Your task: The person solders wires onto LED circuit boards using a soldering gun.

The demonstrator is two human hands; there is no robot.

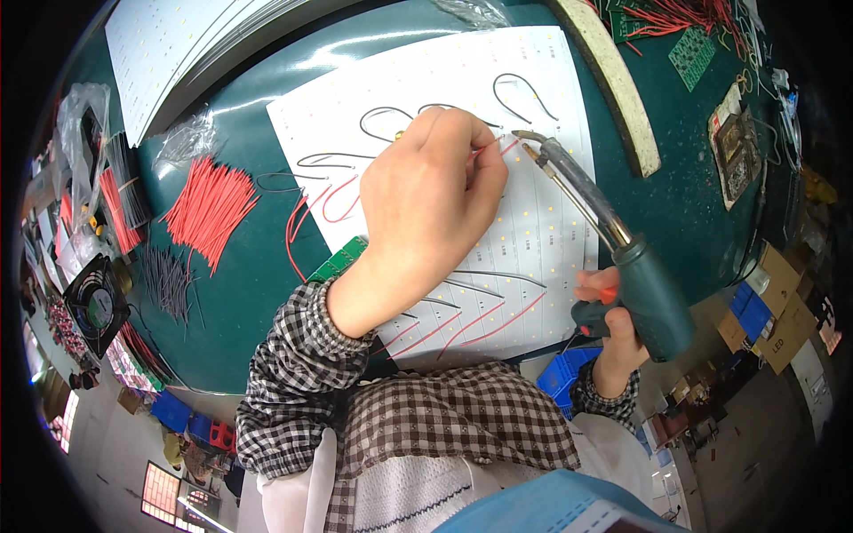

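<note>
1. Head view: left hand (431,200) lies curled on the white LED panel (533,240), fingertips pressed together, pinching what looks like a thin red wire (508,147) at the panel's upper middle; the grip itself is mostly hidden behind the knuckles.
2. Right hand (613,324) is wrapped tight round the grip of a green soldering gun (644,298), its metal tip (526,142) just beside the pinched wire end.
3. Wire judged light, limp and springy; best held close to the stripped end so it stays put.
4. Panel looks thin, flat and flexible, likely fragile at the LED dots; press flat rather than lift.
5. Gun is rigid, tip probably hot; hold by the handle only.
6. Loose red wire bundle (209,209) lies well apart on the green mat (258,293).
</note>
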